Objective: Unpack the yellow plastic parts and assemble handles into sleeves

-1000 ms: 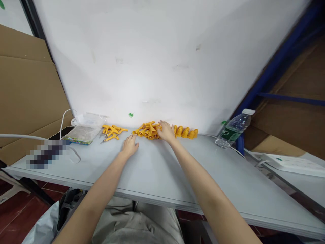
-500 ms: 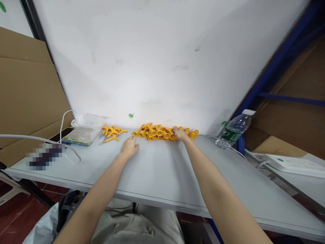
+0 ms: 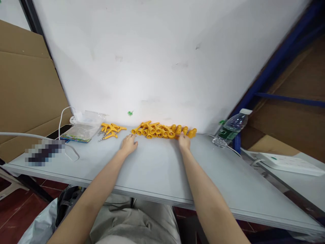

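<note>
Yellow horn-shaped plastic pieces with round hollow ends lie heaped along the back of the table. My left hand rests at the heap's left end, fingers apart and holding nothing. At the other end, my right hand has its fingertips against the yellow pieces. Part of those fingers is hidden, so I cannot tell if they grip one. Chunkier yellow pieces stand just beyond that hand. Left of the heap lie branched yellow pieces with small metal chains.
A clear plastic bag, a phone and white cables lie at the left, by a cardboard box. A water bottle leans at the right, near a white power strip. A white board rises behind the table.
My right hand has drawn back slightly and moved right along the heap, uncovering chunkier yellow pieces. My left hand stays by the heap's left end. The view has shifted a little.
</note>
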A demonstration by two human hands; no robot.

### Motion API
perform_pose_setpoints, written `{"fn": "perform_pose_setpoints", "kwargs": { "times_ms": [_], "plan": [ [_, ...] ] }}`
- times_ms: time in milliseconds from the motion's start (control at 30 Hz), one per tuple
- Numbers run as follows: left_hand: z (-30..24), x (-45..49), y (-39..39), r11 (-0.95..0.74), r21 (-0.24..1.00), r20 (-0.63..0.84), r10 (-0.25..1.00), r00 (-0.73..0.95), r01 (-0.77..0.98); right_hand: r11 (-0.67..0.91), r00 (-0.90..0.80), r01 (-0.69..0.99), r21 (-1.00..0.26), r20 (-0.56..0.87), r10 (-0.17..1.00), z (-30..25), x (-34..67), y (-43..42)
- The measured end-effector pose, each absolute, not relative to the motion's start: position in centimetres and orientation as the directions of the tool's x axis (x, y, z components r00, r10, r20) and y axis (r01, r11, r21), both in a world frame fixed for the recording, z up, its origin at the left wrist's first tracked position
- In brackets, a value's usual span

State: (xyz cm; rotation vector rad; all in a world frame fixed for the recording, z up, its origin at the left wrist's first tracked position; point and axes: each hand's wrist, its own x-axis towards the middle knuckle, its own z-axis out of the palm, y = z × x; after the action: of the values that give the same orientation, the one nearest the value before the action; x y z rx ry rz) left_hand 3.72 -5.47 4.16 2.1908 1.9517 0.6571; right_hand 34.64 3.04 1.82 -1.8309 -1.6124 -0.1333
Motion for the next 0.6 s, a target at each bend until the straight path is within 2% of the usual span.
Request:
{"fn": "perform_pose_setpoints", "kwargs": {
  "times_ms": [100, 167, 333, 400, 500, 600],
  "plan": [
    [4.3, 3.6, -5.5, -0.122, 0.368, 0.227, 0.973, 0.038, 0.922, -0.06, 0.346, 0.792, -0.608, 0.366, 0.864, 0.9, 34.0, 2.4],
    [4.6, 3.3, -5.5, -0.063, 0.363, 0.235, 0.972, -0.026, 0.93, -0.114, 0.385, 0.741, -0.661, 0.279, 0.88, 0.5, 33.8, 2.6],
    [5.2, 1.3, -5.1, 0.2, 0.383, 0.276, 0.907, -0.318, 0.902, -0.08, 0.381, 0.715, -0.695, 0.291, 0.877, 0.4, 33.7, 3.3],
    [5.0, 0.4, -4.8, 0.299, 0.393, 0.24, 0.879, -0.411, 0.869, -0.126, 0.382, 0.714, -0.688, 0.232, 0.895, 0.6, 33.7, 3.4],
    [4.3, -0.6, -4.2, 0.366, 0.39, 0.182, 0.869, -0.461, 0.845, -0.182, 0.379, 0.728, -0.661, 0.166, 0.91, 0.9, 33.7, 3.3],
    [3.7, -1.0, -3.7, 0.359, 0.393, 0.174, 0.875, -0.451, 0.847, -0.131, 0.368, 0.733, -0.667, 0.228, 0.902, 0.9, 33.7, 3.1]
  ]
}}
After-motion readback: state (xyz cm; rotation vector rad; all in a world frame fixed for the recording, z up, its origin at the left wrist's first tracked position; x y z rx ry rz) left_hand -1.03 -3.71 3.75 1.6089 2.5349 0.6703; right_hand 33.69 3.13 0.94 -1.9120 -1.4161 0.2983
